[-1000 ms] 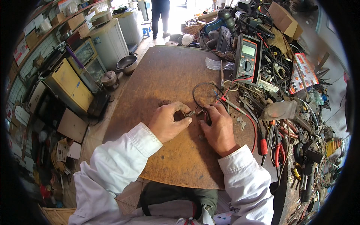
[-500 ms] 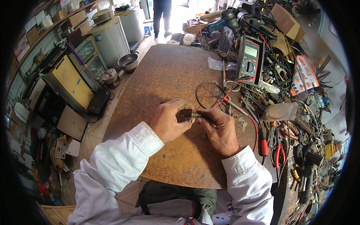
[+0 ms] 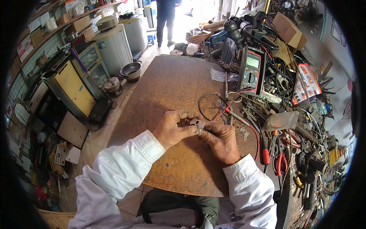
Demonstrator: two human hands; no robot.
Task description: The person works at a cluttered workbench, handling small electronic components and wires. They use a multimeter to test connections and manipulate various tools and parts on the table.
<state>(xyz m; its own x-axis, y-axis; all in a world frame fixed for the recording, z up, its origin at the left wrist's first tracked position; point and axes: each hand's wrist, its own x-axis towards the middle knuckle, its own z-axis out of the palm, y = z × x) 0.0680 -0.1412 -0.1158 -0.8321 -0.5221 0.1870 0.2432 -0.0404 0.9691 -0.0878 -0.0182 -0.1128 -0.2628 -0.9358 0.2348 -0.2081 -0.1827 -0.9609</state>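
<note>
Over the middle of the worn brown tabletop, both my hands meet at a small metal part with a round, dark-centred end. My left hand pinches it between thumb and fingers from the left. From the right, the thumb and fingers of my right hand close on the same part. Its lower portion is partly hidden by my fingertips, and its exact kind cannot be made out. Just right of my right hand lies a small flat metal plate.
A multimeter stands at the right with red and black leads trailing over the table. Pliers, a red-handled probe and tangled wires crowd the right side. A pan sits on the floor at left. A person stands at the far end.
The small part has been turned in my fingers, so its round end now faces up toward me. Both hands sit slightly lower in view, and the head view has tilted a little.
</note>
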